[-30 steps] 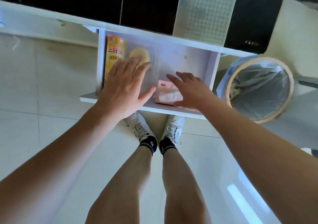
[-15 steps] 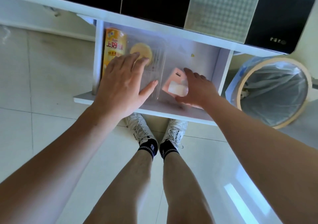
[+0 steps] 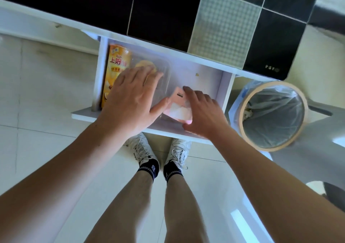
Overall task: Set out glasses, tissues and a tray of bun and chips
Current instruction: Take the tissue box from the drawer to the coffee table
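Observation:
An open white drawer [image 3: 203, 74] holds an orange chips can [image 3: 115, 69] lying along its left wall, a clear plastic tray [image 3: 164, 71] with a yellow bun [image 3: 143, 65] in it, and a pink tissue pack [image 3: 179, 108]. My left hand [image 3: 130, 101] lies flat on top of the clear tray with straight fingers, covering most of it. My right hand [image 3: 203, 112] grips the tissue pack from the right, fingers curled over its far edge and thumb at its near edge. The pack is tilted up inside the drawer.
A round bin [image 3: 272, 115] lined with a grey bag stands to the right of the drawer. Above the drawer runs a black and grey checked counter [image 3: 168, 9]. My legs and white shoes [image 3: 158, 149] stand on pale floor tiles under the drawer front.
My right hand has closed round the tissue pack and tilted it up and toward the tray. My left hand stays flat on the clear tray. The camera view has shifted.

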